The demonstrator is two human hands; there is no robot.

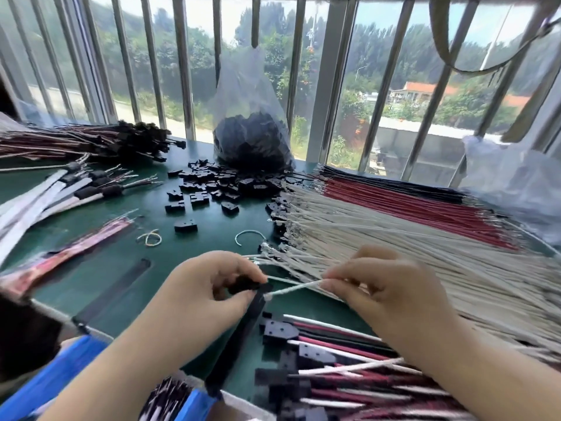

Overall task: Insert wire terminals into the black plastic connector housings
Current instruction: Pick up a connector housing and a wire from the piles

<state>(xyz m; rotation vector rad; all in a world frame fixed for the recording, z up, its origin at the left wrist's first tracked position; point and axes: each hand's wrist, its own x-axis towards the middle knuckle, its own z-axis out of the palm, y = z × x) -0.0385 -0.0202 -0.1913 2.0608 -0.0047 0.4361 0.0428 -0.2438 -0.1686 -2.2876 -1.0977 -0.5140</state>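
While the left hand (209,287) pinched a blocky black housing (247,285) above the green desk (212,238), the right hand (385,287) gripped a thin white wire (296,288), its tip touching that housing.

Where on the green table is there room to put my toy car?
Bare green table lies between the loose black housings and the red wire bundle, near the rubber band. The white wires crowd the right.
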